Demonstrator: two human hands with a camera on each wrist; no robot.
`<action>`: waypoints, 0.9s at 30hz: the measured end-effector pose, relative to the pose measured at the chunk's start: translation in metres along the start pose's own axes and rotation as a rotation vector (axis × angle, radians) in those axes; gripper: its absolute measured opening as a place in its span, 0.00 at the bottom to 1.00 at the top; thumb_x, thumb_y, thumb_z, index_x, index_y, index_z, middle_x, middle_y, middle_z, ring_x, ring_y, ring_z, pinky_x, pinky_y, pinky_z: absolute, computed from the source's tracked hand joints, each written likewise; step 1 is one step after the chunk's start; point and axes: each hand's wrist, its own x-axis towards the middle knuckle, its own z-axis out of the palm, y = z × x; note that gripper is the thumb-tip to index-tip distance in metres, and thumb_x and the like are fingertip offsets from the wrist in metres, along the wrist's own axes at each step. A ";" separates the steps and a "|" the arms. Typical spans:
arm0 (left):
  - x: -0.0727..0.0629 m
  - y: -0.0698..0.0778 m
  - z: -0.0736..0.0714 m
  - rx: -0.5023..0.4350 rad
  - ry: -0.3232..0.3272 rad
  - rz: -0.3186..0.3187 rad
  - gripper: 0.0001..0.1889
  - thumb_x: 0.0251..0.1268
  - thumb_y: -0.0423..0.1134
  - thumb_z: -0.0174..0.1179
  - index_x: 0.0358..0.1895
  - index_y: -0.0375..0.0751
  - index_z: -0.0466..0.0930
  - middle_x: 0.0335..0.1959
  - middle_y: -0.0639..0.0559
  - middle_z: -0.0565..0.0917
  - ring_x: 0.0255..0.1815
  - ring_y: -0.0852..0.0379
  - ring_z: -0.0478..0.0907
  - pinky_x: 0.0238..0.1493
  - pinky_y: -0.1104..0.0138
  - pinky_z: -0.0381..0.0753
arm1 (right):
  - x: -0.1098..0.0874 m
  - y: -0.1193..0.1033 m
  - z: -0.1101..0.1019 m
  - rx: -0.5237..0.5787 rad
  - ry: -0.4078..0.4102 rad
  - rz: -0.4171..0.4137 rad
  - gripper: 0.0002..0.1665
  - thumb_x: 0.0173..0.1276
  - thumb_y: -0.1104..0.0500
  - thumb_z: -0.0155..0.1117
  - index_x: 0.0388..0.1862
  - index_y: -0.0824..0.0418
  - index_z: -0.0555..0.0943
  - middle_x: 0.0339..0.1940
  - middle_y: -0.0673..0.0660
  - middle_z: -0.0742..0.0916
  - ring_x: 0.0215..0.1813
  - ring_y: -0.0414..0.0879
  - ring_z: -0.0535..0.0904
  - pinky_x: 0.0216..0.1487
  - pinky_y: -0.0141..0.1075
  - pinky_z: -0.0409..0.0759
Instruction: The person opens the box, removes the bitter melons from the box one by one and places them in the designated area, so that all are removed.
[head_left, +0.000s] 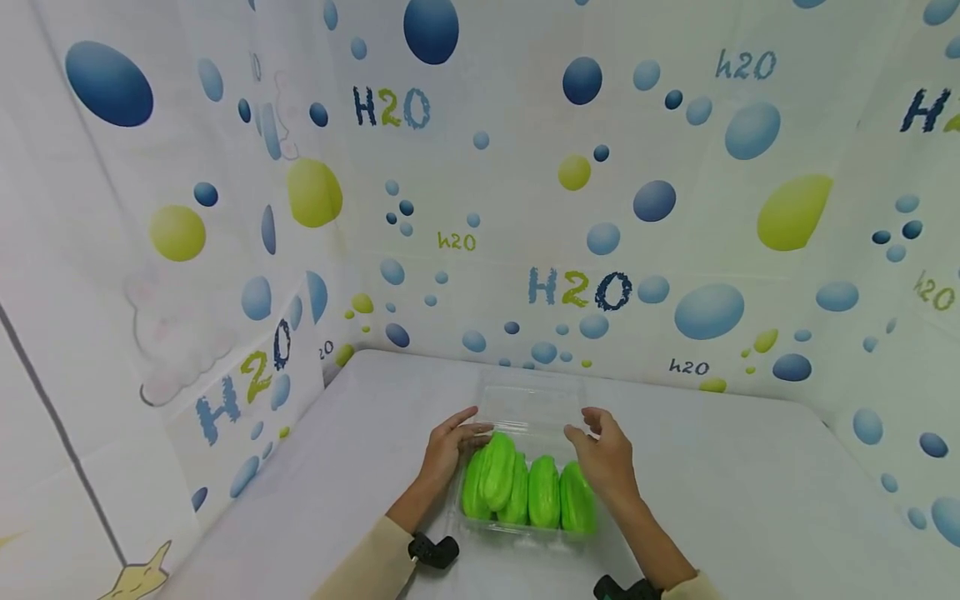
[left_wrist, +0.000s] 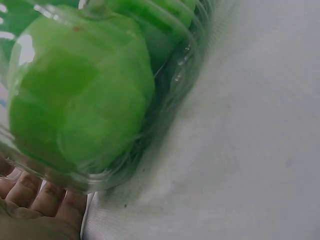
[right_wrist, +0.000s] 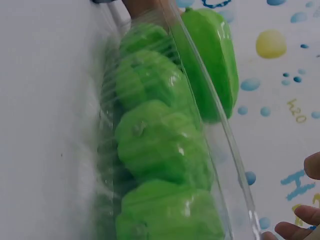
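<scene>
A clear plastic clamshell box [head_left: 517, 527] stands on the table, holding several green peppers [head_left: 543, 492] side by side. One pepper [head_left: 498, 472] lies on top at the left, and in the right wrist view this pepper [right_wrist: 207, 65] rises above the box rim. My left hand [head_left: 448, 450] is at the box's far left corner, its fingers reaching over the edge beside the raised pepper. In the left wrist view its fingers [left_wrist: 47, 197] lie extended along the box wall. My right hand [head_left: 606, 454] hovers by the far right corner, fingers loosely bent, holding nothing.
The box's clear lid [head_left: 531, 404] is laid back behind the peppers. A white cloth covers the table [head_left: 712, 483]. A white curtain [head_left: 510, 192] with blue and yellow-green bubbles hangs along the back and sides.
</scene>
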 end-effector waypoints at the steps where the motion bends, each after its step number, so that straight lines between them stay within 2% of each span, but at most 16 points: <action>1: 0.000 0.000 0.000 -0.001 0.000 0.001 0.23 0.79 0.29 0.43 0.72 0.22 0.64 0.55 0.26 0.82 0.51 0.37 0.86 0.55 0.58 0.85 | -0.001 -0.001 0.002 -0.001 -0.002 -0.001 0.31 0.74 0.51 0.60 0.70 0.65 0.70 0.69 0.66 0.76 0.71 0.63 0.71 0.69 0.57 0.73; 8: 0.000 0.001 0.000 -0.010 0.004 -0.003 0.23 0.79 0.28 0.43 0.72 0.23 0.63 0.55 0.25 0.82 0.54 0.31 0.83 0.56 0.55 0.85 | -0.009 -0.009 0.016 -0.005 -0.005 -0.028 0.28 0.74 0.51 0.60 0.67 0.64 0.73 0.63 0.63 0.80 0.64 0.58 0.75 0.61 0.54 0.79; 17: 0.001 -0.001 0.001 -0.031 0.009 -0.015 0.24 0.79 0.29 0.43 0.73 0.23 0.62 0.56 0.26 0.82 0.53 0.32 0.83 0.58 0.52 0.84 | -0.016 -0.017 0.033 0.028 -0.012 -0.056 0.26 0.74 0.51 0.61 0.65 0.64 0.75 0.60 0.61 0.82 0.60 0.56 0.78 0.57 0.51 0.82; 24: 0.000 0.000 0.000 -0.020 0.006 -0.015 0.24 0.79 0.29 0.42 0.73 0.23 0.62 0.56 0.26 0.82 0.54 0.31 0.82 0.59 0.50 0.83 | -0.020 -0.023 0.045 0.079 -0.033 -0.098 0.24 0.73 0.54 0.63 0.63 0.63 0.77 0.57 0.60 0.83 0.51 0.52 0.82 0.44 0.41 0.85; 27: 0.000 0.000 -0.001 -0.026 0.001 -0.016 0.24 0.79 0.29 0.42 0.73 0.23 0.62 0.56 0.25 0.82 0.54 0.30 0.82 0.58 0.51 0.83 | -0.023 -0.025 0.052 0.058 -0.043 -0.116 0.24 0.73 0.53 0.64 0.63 0.63 0.77 0.58 0.60 0.83 0.50 0.51 0.82 0.43 0.41 0.84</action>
